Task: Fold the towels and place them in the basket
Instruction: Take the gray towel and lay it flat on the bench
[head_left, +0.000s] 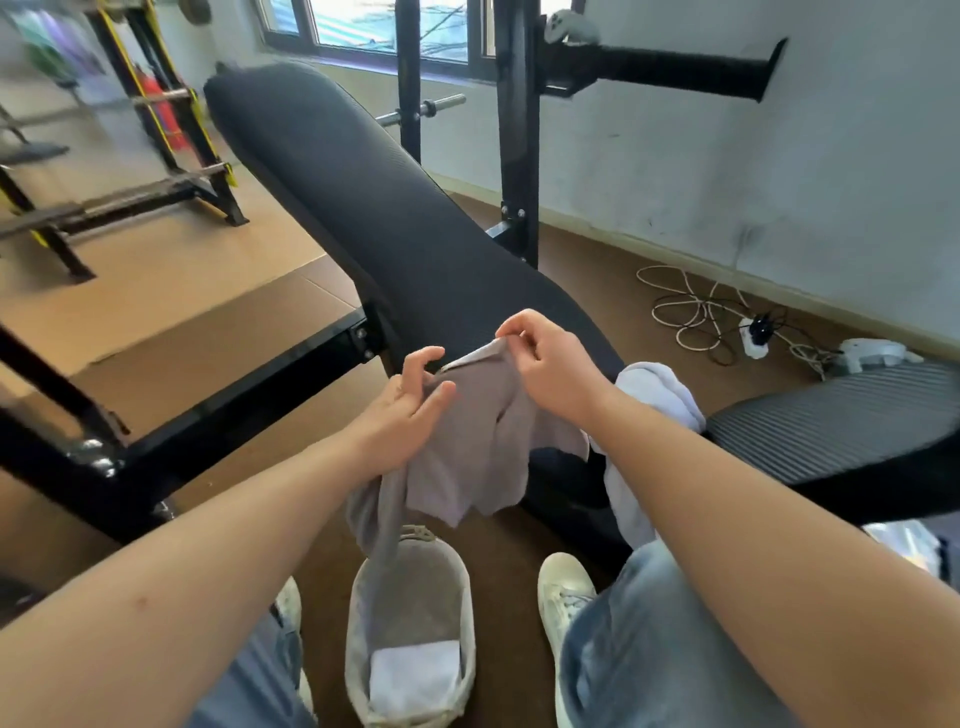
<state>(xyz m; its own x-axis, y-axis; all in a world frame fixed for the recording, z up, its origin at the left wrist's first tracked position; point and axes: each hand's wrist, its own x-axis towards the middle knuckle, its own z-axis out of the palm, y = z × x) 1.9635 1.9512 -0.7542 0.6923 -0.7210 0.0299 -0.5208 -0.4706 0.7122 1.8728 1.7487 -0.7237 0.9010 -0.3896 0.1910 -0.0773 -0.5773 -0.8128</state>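
Observation:
A grey-mauve towel (475, 441) hangs in the air between my hands, over the near end of the black bench pad (363, 197). My right hand (550, 366) pinches its top corner. My left hand (410, 395) holds the towel's left edge under the thumb, with the fingers half spread. The towel's lower end droops toward a pale woven basket (467, 618) on the floor between my feet. A folded white towel (415, 675) lies inside the basket. A crumpled light lavender towel (660, 395) lies on the bench behind my right forearm.
The bench's black steel frame (249, 395) runs left of my hands, its uprights (517, 130) stand behind. A ribbed black pad (841, 415) is at right. Cables and a power strip (753, 332) lie on the brown floor by the wall. A rack (171, 130) stands far left.

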